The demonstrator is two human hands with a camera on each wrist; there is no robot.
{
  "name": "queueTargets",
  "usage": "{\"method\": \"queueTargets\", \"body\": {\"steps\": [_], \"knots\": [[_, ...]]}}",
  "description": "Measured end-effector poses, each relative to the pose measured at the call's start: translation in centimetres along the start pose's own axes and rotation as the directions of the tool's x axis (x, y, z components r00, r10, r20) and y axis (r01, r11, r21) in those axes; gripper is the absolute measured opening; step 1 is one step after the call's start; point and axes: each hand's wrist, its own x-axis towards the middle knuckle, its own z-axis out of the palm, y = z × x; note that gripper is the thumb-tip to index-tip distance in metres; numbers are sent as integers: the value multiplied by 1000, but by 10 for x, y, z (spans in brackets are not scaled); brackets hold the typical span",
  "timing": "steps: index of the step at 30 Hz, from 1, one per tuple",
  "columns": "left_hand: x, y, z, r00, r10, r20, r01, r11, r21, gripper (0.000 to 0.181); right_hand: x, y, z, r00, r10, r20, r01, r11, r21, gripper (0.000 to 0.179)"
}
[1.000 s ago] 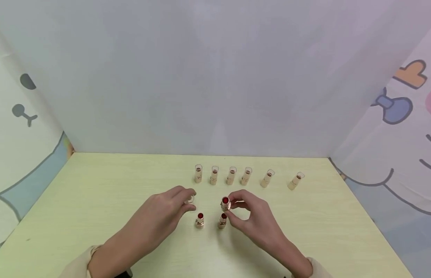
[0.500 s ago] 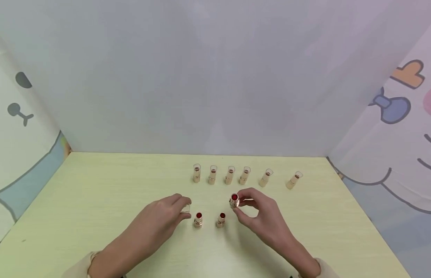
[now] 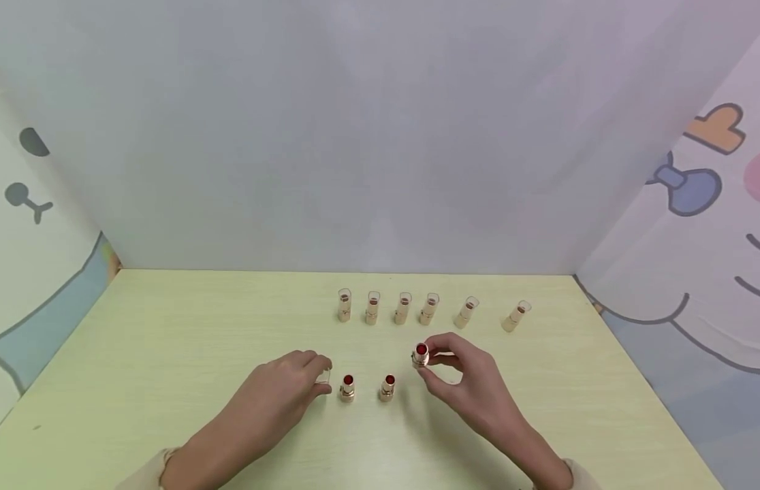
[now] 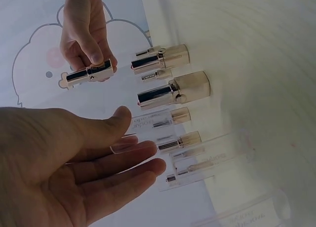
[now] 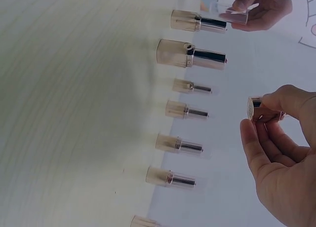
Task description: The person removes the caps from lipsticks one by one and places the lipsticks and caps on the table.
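Note:
My left hand (image 3: 282,388) pinches a clear cap (image 3: 323,377) between thumb and fingers, just left of two uncapped lipsticks. Those lipsticks, the left one (image 3: 347,389) and the right one (image 3: 387,388), stand upright on the table with gold bases and red tops. Thumb and fingertips of my right hand (image 3: 472,381) hold a third uncapped lipstick (image 3: 420,355) above the table, tilted slightly. In the left wrist view, a clear cap (image 4: 212,160) and another clear cap (image 4: 247,212) stand on the table; my left hand hides them in the head view.
Several lipsticks with clear caps, such as the leftmost capped lipstick (image 3: 344,306) and the rightmost capped lipstick (image 3: 517,316), stand in a row behind the hands. A pale wall sheet (image 3: 355,136) rises at the back edge of the wooden table (image 3: 202,320).
My right hand has moved right with its lipstick, away from the standing pair. My left hand has shifted slightly left and nearer with the clear cap.

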Motion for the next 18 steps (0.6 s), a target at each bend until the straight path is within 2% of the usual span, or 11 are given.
{"method": "queueTargets", "body": {"steps": [5, 11, 18], "knots": [[0, -1, 4, 1000, -9, 1, 9, 999, 38, 27, -1, 2, -1, 1000, 9, 7, -9, 1000, 5, 38], [0, -3, 9, 999, -24, 48, 21, 998, 58, 26, -2, 7, 0, 1000, 15, 26, -15, 1000, 23, 38], [0, -3, 14, 994, -39, 103, 33, 998, 58, 26, -6, 13, 2, 996, 79, 41, -81, 996, 38, 37]]}}
